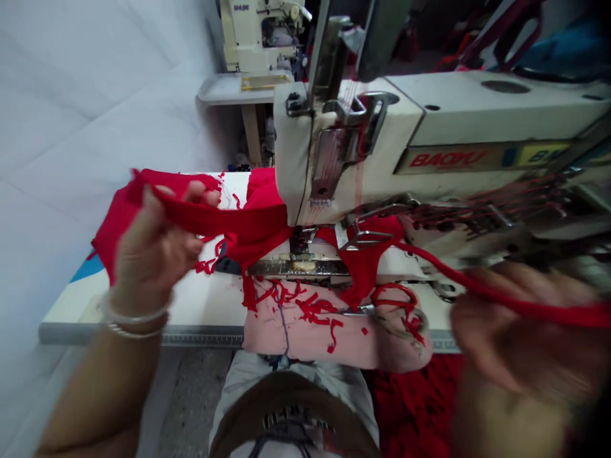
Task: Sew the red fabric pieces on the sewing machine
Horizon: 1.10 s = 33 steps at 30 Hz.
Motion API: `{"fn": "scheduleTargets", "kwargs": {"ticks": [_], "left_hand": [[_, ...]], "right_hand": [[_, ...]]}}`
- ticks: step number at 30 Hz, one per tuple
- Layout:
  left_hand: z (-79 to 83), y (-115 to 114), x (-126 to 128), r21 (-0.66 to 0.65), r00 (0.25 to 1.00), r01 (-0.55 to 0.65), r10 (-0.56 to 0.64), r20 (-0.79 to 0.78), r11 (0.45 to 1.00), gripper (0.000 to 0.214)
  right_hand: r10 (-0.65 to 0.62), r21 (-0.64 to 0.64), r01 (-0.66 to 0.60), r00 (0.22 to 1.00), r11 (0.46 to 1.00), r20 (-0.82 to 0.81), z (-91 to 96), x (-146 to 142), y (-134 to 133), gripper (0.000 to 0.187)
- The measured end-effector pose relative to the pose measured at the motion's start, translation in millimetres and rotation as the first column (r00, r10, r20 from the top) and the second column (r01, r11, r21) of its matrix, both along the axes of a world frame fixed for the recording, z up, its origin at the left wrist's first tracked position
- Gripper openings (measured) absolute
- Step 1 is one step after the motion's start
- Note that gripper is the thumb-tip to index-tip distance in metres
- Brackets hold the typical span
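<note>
Now my left hand (pixel 153 248) is clenching a red fabric strip (pixel 214 217) running under the sewing machine head (pixel 453 127). My blurred right hand (pixel 520 324) is lying along a red binding cord (pixel 477 289), its grip impossible to tell.

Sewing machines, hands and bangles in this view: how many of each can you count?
Sewing machines: 2 (near BAOYU machine, far cream machine)
Hands: 2 (left hand, right hand)
Silver bangles on the left wrist: 2
Total: 6
</note>
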<state>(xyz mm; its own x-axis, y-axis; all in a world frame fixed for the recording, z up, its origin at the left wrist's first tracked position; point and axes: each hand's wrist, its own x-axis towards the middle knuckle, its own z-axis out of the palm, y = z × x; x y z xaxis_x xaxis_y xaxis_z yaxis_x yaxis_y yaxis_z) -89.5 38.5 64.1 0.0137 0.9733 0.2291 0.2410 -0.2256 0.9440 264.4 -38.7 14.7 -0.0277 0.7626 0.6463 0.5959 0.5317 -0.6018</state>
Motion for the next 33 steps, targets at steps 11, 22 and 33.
{"fn": "scheduleTargets", "kwargs": {"ticks": [11,22,33], "left_hand": [[-65.9,-19,74,0.312,0.302,0.502,0.175,-0.937,0.807,0.032],[-66.5,-26,82,0.261,0.268,0.475,0.144,-0.953,0.84,0.039],[-70.8,-22,75,0.26,0.32,0.505,0.101,-0.942,0.823,0.04]], "right_hand": [[-0.077,0.115,0.028,0.888,0.993,0.454,-50.2,-90,36,0.033],[-0.061,0.124,-0.014,0.812,0.992,0.58,-48.5,-98,33,0.035],[-0.036,0.134,-0.066,0.767,0.989,0.64,-47.9,-90,39,0.034]]}}
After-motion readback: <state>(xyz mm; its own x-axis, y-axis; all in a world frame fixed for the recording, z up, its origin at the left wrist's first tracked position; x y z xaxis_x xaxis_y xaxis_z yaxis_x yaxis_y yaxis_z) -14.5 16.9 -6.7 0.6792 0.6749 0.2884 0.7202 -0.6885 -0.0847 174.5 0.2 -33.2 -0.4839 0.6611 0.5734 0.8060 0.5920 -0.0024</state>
